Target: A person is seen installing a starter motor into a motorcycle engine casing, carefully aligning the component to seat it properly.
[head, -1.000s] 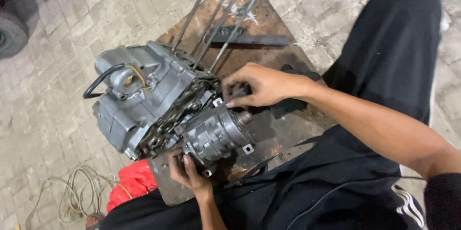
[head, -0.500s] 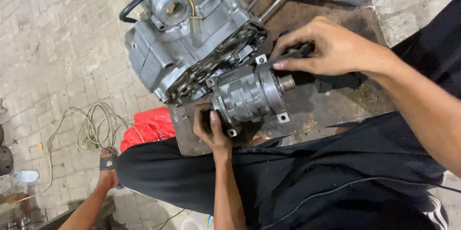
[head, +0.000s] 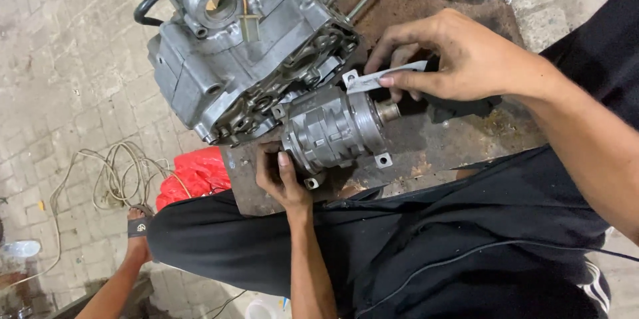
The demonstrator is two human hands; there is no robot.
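On the rusty metal slab [head: 459, 139], the ribbed grey cylinder [head: 333, 131] lies on its side against the engine case [head: 246, 59] at far left; the left hand [head: 283, 176] cups the cylinder's near left end, fingers curled on it; the right hand [head: 459, 59], just right and beyond, pinches a thin flat grey strip [head: 383, 78] above the cylinder's stub end.

We see a grey ribbed metal cylinder [head: 336, 131] lying on its side near the front edge of the rusty metal table [head: 452, 142], its shaft end pointing right, its other end against the engine block [head: 246, 59]. 1 thin pale strip [head: 386, 76] hovers flat just above it.
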